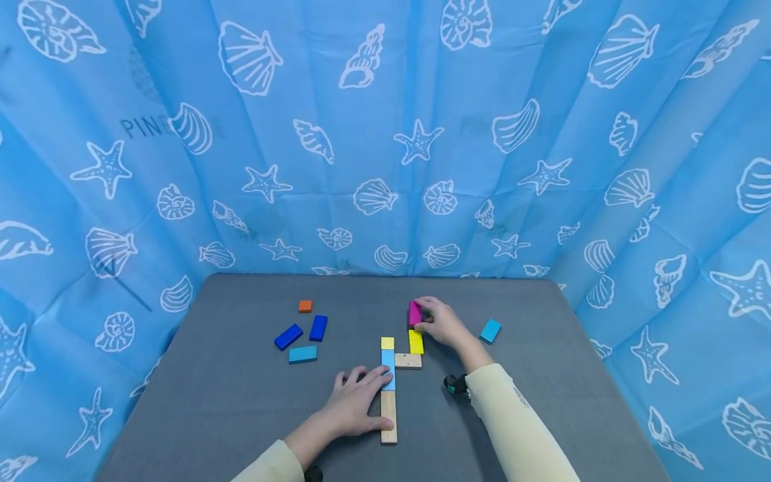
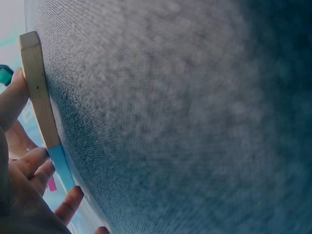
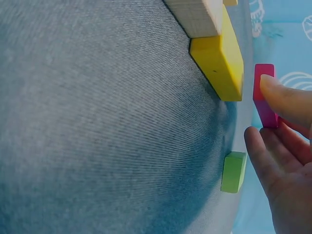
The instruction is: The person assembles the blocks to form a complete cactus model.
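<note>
My right hand pinches a magenta block between thumb and fingers. In the right wrist view, a gap shows between this block and the end of a yellow block. My left hand rests along a row of blocks, its thumb on a plain wooden block and fingertips on a light blue block. A small yellow block tops that row. Another wooden block runs sideways from the row to the longer yellow block.
A green block lies near the right hand, mostly hidden in the head view. Left on the grey table are an orange block, two dark blue blocks and a teal block. Another teal block lies right.
</note>
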{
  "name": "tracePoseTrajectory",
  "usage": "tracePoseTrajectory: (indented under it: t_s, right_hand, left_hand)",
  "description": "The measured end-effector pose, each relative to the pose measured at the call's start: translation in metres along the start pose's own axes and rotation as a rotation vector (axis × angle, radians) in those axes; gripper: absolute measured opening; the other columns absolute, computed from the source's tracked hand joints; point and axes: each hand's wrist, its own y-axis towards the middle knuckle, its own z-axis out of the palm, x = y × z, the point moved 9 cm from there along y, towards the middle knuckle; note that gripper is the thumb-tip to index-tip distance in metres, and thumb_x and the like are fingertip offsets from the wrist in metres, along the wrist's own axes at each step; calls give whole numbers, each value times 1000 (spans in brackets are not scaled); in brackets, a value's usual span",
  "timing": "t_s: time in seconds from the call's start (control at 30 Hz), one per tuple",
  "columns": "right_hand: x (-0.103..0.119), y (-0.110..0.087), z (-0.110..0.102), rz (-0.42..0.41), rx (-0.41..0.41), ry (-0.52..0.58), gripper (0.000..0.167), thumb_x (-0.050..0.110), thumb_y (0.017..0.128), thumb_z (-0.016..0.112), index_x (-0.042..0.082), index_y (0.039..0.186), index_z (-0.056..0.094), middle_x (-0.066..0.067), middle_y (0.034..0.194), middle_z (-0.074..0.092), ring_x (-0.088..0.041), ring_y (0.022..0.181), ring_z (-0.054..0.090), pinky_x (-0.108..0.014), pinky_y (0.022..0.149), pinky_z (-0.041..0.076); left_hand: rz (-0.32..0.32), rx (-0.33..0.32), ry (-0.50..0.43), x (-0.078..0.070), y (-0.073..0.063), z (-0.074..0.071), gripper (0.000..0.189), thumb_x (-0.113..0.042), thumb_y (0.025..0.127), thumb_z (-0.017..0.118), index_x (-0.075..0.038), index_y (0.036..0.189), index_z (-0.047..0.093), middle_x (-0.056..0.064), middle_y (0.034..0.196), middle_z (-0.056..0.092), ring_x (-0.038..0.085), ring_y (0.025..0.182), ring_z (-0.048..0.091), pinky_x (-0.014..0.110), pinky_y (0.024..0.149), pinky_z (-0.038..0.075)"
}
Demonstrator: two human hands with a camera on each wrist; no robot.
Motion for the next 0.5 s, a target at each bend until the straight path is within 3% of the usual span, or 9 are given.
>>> tracePoseTrajectory:
  t_s: [0.2,0.5]
  right_hand:
    - [-2,3,5,20,15,-3,63,13,90,77,9,148,51,-13,151,49,-31,118,61,-47,100,52]
    - [-9,6,8,34,27,-12,62,14,90,77,11,147,52,-12,152,48,-33,130,53,-49,105,49]
  left_hand:
    - [7,-6,-2,0,-1,1,89,-73,78,69,-39,155,38,-12,164,31,33,143,33,71,110,24]
    - [9,-9,-1,2,1,0,89,-73,78,70,-39,155,38,-12,164,31,33,143,33,71,109,24]
